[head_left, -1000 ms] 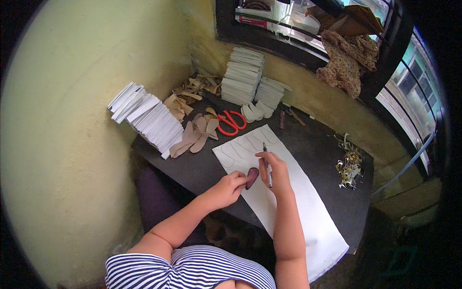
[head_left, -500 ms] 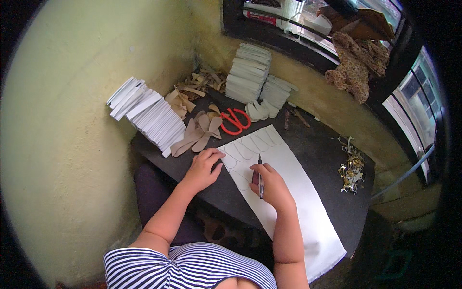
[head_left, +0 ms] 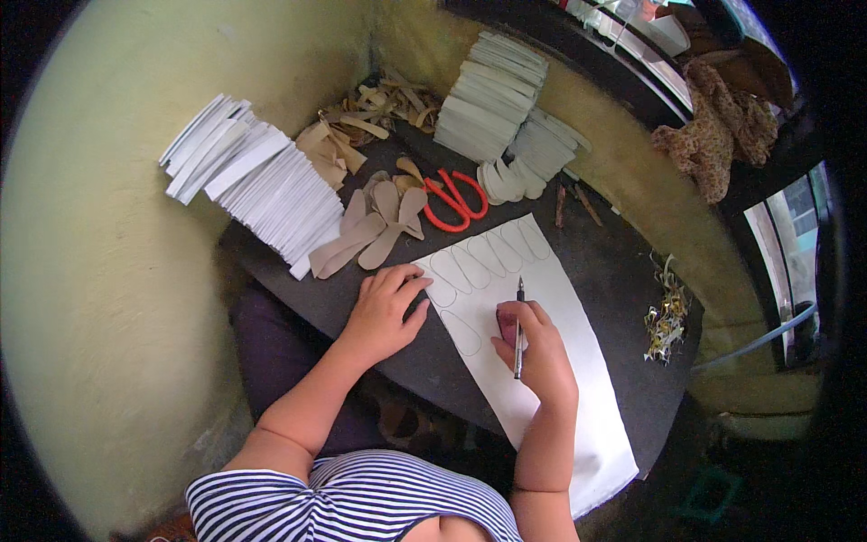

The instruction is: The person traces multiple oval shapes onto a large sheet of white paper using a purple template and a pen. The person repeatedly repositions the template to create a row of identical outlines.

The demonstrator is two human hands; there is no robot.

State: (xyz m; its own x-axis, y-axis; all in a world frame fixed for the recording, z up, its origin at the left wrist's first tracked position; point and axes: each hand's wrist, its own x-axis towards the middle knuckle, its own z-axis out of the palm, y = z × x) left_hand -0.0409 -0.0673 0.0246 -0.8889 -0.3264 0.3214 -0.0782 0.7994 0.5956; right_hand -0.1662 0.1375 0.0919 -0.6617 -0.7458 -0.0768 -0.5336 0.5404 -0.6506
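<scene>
A long white sheet (head_left: 578, 406) lies across the dark table, with a row of rounded, sole-like outlines drawn along its far end and one more outline in a second row. My left hand (head_left: 388, 312) rests palm down at the sheet's far left corner, fingers apart, fingertips on its edge. Over the middle of the sheet, my right hand (head_left: 545, 361) grips a pen (head_left: 519, 316), its tip pointing away from me. A flat dark reddish piece (head_left: 508, 327) is also held in that hand, partly hidden by the fingers.
Red-handled scissors (head_left: 461, 200) lie beyond the sheet, beside beige sole-shaped pieces (head_left: 384, 221). White strips (head_left: 275, 194) are stacked at the left, pale cut pieces (head_left: 492, 95) at the back. Metallic-looking scraps (head_left: 666, 316) sit at the table's right. Walls and a barred window border the table.
My right hand has moved right, away from the second-row outline, which now shows fully, with the pen and reddish piece still in it. My left hand stays at the corner. The view has shifted.
</scene>
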